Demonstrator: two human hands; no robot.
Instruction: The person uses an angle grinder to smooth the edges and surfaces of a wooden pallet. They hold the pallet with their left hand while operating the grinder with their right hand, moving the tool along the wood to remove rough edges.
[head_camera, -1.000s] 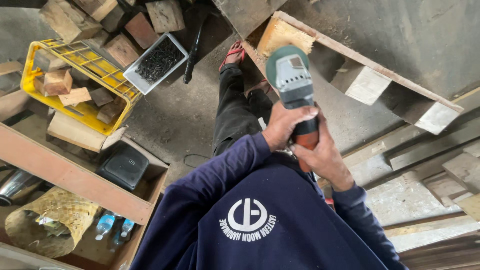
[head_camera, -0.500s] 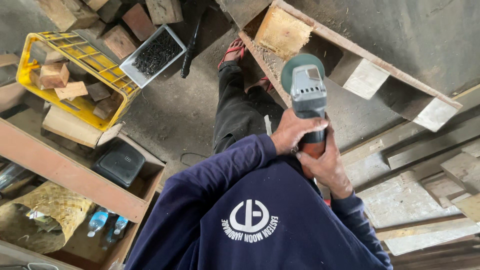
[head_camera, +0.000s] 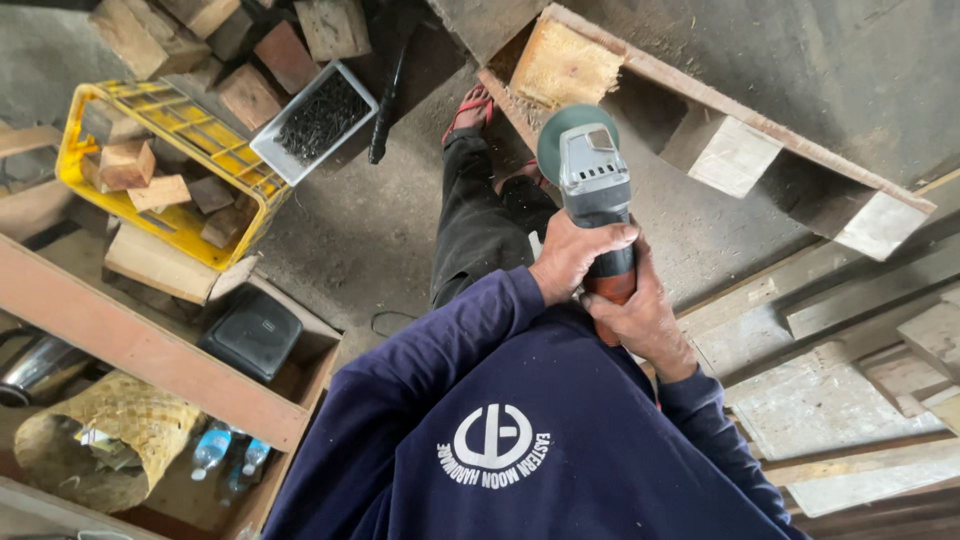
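An angle grinder (head_camera: 592, 180), green and grey with a round guard, is held out over the concrete floor (head_camera: 360, 240), just before a wooden pallet (head_camera: 720, 150). The left hand (head_camera: 575, 255) wraps its body, fingers clenched; the right hand (head_camera: 640, 320) grips the red handle end. A yellow crate (head_camera: 190, 215) of wood blocks and a white tray of nails (head_camera: 315, 120) sit well apart to the left.

The angle grinder (head_camera: 590, 170) sits lower and more to the right than a second ago — its round green head now hangs by the near edge of the wooden pallet (head_camera: 720, 150). The left hand (head_camera: 575, 255) and right hand (head_camera: 640, 320) have moved with it. The yellow crate (head_camera: 170, 130) and the tray of nails (head_camera: 315, 120) show a little higher up.
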